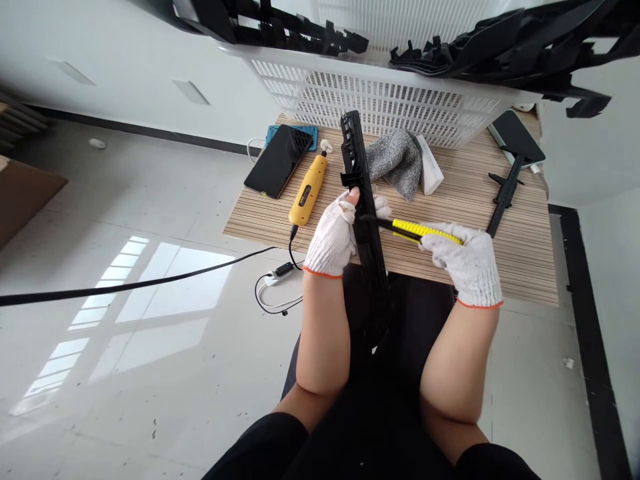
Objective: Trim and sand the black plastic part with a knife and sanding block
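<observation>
My left hand, in a white knit glove with a bare fingertip, grips a long black plastic part that stands tilted from my lap up over the wooden table. My right hand, also gloved, is closed around a yellow utility knife. The knife's tip lies against the black part just right of my left hand.
On the table lie a black phone on a blue case, a yellow rotary tool with a cord, a grey glove, a small white box, a black caliper and a tablet. A white basket holds several black parts.
</observation>
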A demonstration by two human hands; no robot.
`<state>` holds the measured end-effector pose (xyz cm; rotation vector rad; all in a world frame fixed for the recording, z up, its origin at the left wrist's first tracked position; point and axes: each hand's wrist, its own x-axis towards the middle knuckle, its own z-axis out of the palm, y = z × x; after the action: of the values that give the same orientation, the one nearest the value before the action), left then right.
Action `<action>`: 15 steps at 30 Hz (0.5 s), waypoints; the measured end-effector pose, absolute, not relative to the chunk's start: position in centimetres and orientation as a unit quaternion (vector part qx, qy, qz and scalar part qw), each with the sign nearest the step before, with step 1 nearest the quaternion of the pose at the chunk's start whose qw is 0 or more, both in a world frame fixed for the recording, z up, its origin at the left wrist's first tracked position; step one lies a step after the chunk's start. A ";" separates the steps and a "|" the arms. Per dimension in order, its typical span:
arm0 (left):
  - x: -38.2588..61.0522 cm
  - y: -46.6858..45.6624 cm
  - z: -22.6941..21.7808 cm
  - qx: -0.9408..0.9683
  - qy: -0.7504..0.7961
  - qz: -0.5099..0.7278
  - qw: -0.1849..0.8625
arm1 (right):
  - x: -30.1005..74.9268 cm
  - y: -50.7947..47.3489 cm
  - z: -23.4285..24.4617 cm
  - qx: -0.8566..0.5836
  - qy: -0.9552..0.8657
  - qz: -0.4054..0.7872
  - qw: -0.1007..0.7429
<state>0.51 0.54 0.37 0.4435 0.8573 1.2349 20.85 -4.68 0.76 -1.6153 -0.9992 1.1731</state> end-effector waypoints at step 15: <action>0.4 0.7 0.3 0.188 0.389 0.554 0.712 | 21.5 -4.7 0.5 -0.651 -0.377 0.463 0.468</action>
<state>0.39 0.71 0.26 0.4168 0.8627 1.2281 21.49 -4.71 0.50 -1.5978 -0.9253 1.1362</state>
